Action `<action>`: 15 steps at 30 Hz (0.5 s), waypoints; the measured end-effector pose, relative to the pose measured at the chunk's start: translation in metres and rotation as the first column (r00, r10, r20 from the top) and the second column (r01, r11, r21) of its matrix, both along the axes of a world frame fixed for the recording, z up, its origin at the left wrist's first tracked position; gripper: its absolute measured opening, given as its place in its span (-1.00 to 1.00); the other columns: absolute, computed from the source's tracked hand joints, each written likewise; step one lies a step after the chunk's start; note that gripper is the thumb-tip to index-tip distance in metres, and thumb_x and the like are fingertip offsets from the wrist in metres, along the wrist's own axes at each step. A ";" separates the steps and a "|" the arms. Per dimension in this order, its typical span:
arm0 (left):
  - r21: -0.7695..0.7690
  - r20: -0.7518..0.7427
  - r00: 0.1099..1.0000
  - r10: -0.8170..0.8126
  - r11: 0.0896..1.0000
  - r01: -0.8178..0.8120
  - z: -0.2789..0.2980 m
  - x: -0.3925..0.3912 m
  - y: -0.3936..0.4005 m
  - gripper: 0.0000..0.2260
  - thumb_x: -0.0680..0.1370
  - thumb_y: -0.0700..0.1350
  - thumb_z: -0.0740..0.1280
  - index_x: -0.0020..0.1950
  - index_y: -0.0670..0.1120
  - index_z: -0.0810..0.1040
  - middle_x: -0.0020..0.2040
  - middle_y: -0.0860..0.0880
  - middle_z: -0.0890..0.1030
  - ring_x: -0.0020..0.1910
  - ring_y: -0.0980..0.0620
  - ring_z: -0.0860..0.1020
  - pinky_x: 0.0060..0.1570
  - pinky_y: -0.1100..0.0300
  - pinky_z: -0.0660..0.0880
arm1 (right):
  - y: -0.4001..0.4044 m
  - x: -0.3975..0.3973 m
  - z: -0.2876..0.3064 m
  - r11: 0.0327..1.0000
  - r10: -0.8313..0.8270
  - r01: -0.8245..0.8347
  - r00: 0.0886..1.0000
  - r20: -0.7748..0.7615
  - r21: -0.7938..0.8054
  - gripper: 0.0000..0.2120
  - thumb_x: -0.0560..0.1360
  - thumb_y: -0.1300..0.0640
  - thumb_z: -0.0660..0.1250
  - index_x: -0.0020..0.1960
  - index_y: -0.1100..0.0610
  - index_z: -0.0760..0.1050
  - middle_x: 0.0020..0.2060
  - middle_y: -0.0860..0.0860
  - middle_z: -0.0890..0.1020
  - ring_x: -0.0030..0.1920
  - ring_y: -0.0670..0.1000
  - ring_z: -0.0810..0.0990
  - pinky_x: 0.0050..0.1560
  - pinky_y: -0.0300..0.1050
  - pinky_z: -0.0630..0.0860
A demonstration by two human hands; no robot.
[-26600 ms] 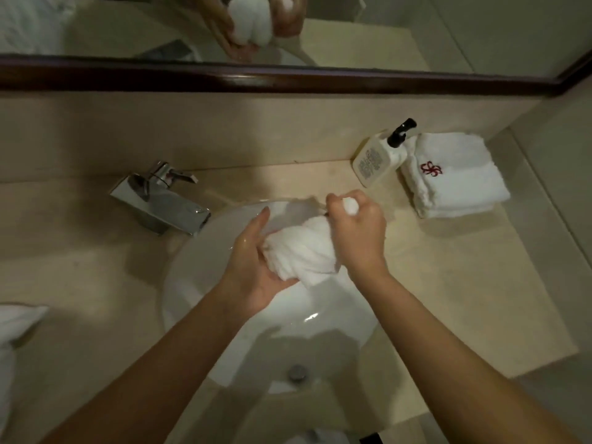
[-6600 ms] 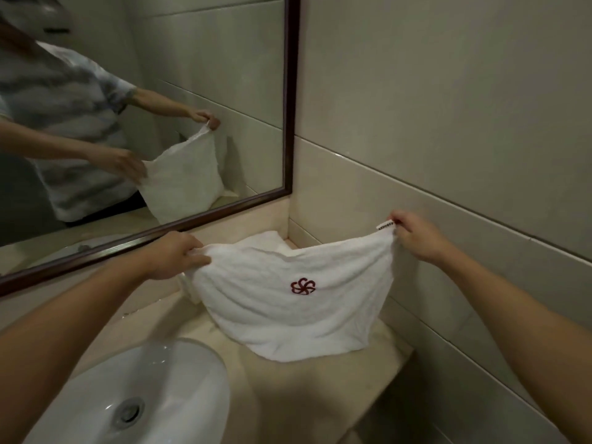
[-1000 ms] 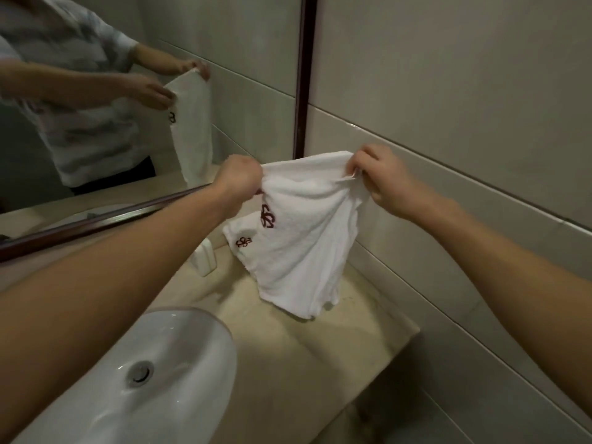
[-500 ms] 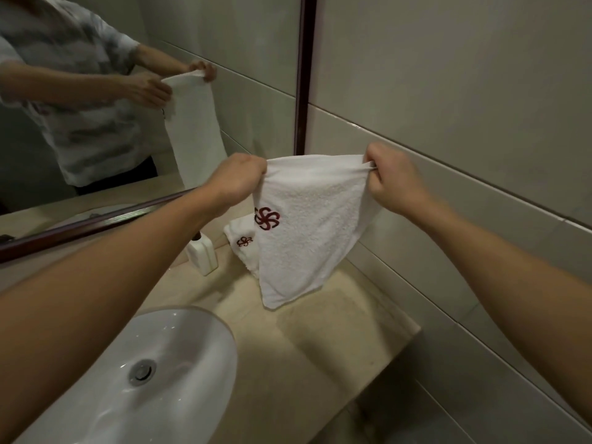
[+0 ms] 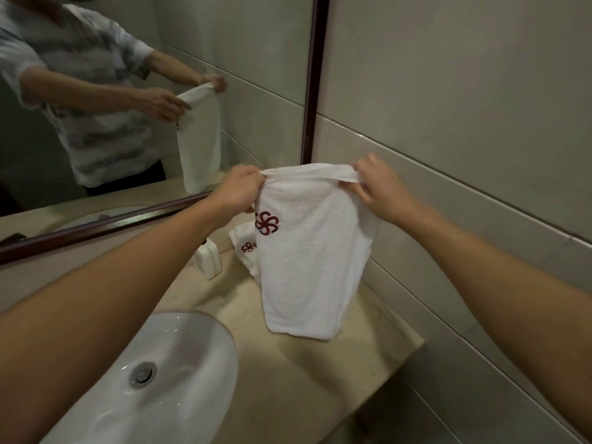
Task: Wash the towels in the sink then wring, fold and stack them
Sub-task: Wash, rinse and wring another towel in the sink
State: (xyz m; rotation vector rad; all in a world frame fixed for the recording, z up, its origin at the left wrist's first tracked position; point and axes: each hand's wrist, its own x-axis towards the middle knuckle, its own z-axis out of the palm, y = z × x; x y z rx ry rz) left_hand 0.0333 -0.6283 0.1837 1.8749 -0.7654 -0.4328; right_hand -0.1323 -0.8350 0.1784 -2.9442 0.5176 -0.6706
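A white towel with a dark red flower emblem hangs doubled over in the air above the counter's right end. My left hand pinches its top left corner and my right hand pinches its top right corner. Its lower edge hangs just above the counter. Behind it, a folded white towel with the same emblem lies on the counter, mostly hidden. The white sink with its metal drain sits at the lower left.
A white soap bottle stands by the folded towel, partly behind my left forearm. The beige counter ends at a tiled wall on the right. A dark-framed mirror above the counter reflects a person holding the towel.
Since half a second ago the hanging towel has settled straighter and lower, and my hands hold its top edge slightly lower. A second ago it was bunched between my hands.
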 end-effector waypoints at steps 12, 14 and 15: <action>0.107 -0.030 0.952 -0.304 0.946 0.306 -0.097 -0.043 0.094 -0.60 0.35 0.15 0.22 -0.25 -0.20 0.54 -0.32 -0.08 0.49 -0.30 0.05 0.44 -0.23 0.13 0.36 | 0.071 -0.096 -0.089 0.871 0.320 -0.229 0.935 -0.149 0.434 -0.55 0.61 -0.21 0.11 -0.09 0.12 0.57 -0.26 -0.05 0.54 -0.26 -0.03 0.52 -0.23 -0.04 0.43; 0.153 -0.205 0.934 -0.292 0.933 0.325 -0.132 -0.052 0.098 -0.79 0.45 0.06 0.28 -0.27 -0.04 0.54 -0.29 0.05 0.49 -0.26 0.09 0.46 -0.23 0.14 0.39 | 0.075 -0.101 -0.121 0.810 0.314 -0.120 0.916 -0.251 0.575 -0.58 0.60 -0.18 0.20 -0.05 0.15 0.60 -0.22 0.04 0.60 -0.21 -0.03 0.53 -0.19 -0.05 0.44; 0.194 -0.281 0.922 -0.265 0.925 0.325 -0.147 -0.056 0.099 -0.84 0.54 -0.05 0.28 -0.20 -0.03 0.57 -0.22 0.04 0.53 -0.20 0.06 0.51 -0.22 0.18 0.46 | 0.074 -0.101 -0.135 0.780 0.317 -0.076 0.904 -0.288 0.621 -0.63 0.60 -0.14 0.25 -0.03 0.15 0.61 -0.20 0.08 0.61 -0.21 -0.04 0.54 -0.18 -0.06 0.45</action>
